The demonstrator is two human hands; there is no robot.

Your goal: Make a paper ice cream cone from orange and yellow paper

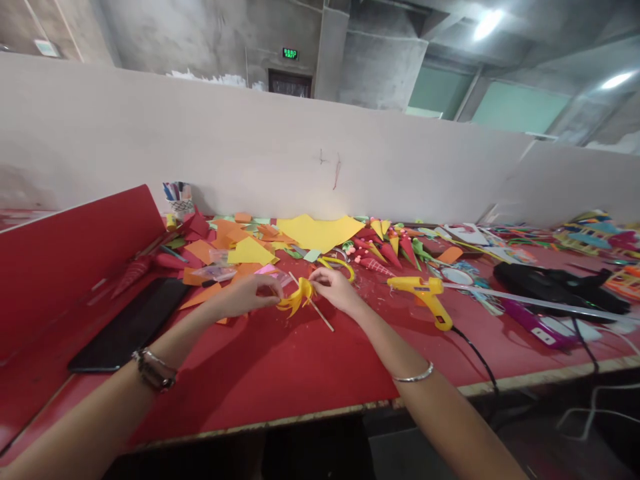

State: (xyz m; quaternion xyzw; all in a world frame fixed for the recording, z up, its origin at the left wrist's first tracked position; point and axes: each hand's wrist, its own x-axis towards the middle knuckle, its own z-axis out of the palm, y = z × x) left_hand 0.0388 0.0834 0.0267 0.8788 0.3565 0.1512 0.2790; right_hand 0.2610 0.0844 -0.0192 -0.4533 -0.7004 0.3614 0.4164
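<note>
A yellow paper flower point(301, 293) with thin, curling petals is held up over the red table between my two hands. My left hand point(250, 293) pinches a petal strip at its left side. With thumb and fingers closed, my right hand point(334, 288) grips the flower's right edge. Just behind and below it, a thin wooden stick point(323, 316) runs at a slant; whether it touches the flower I cannot tell. To the right of my right hand lies a yellow hot glue gun point(420, 290), its nozzle toward the hand.
Coloured paper scraps point(250, 252) and red and yellow paper cones point(385, 250) crowd the table's back. A black phone point(133, 327) lies left, near a pen cup point(179, 197). On the right are a black bag point(545, 287), a purple power strip point(540, 327) and a clear glue stick point(525, 300).
</note>
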